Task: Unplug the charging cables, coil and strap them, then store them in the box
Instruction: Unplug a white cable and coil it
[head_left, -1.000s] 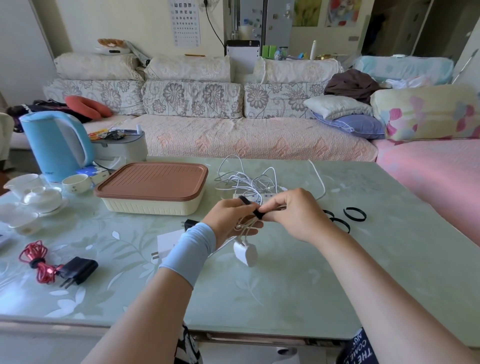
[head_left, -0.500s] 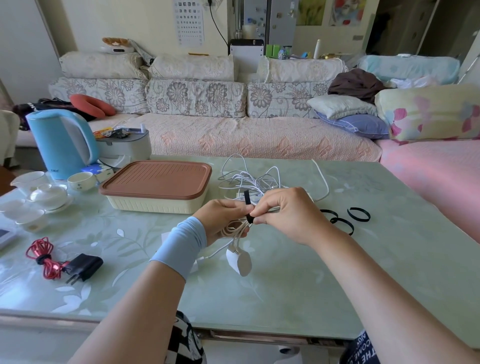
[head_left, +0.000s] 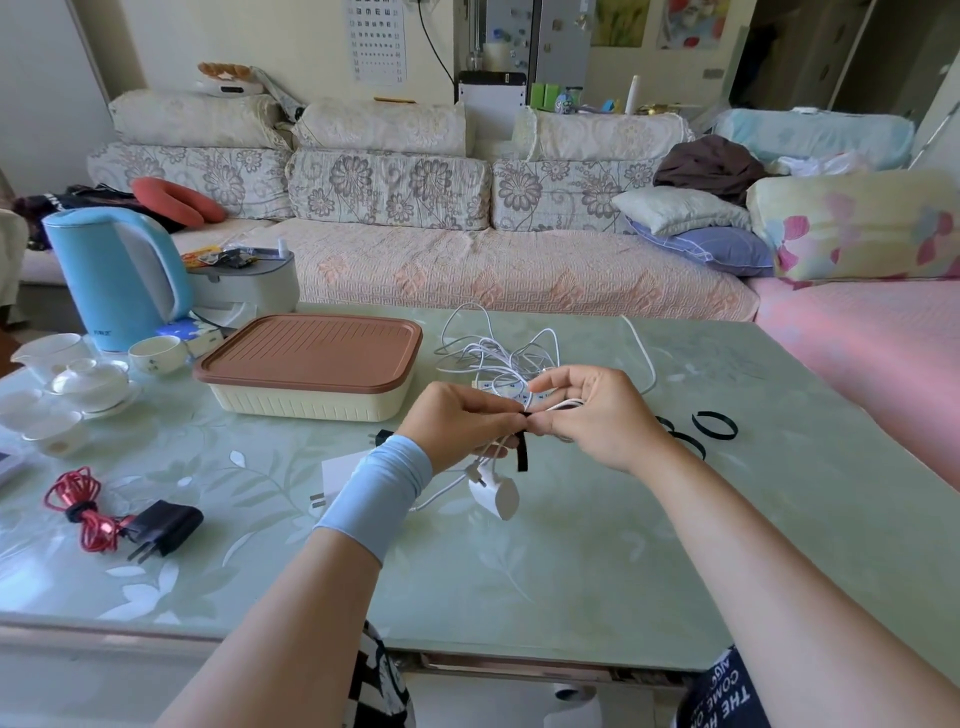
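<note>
The left hand and right hand covered most of the white cable; whether the black strap went round it could not be told. At their twelve o'clock the power strip showed only a sliver. The left wrist hid most of a black plug and a white adapter. At nine o'clock the edge cut off a flat white thing.

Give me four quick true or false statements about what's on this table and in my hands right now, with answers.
1. The cream box with the brown lid is closed. True.
2. The red coiled cable lies inside that box. False: it lies on the green glass table.
3. The left hand grips the white coiled cable; the right hand pinches the black strap. True.
4. The blue kettle stands right of the box. False: it stands left of it.
</note>
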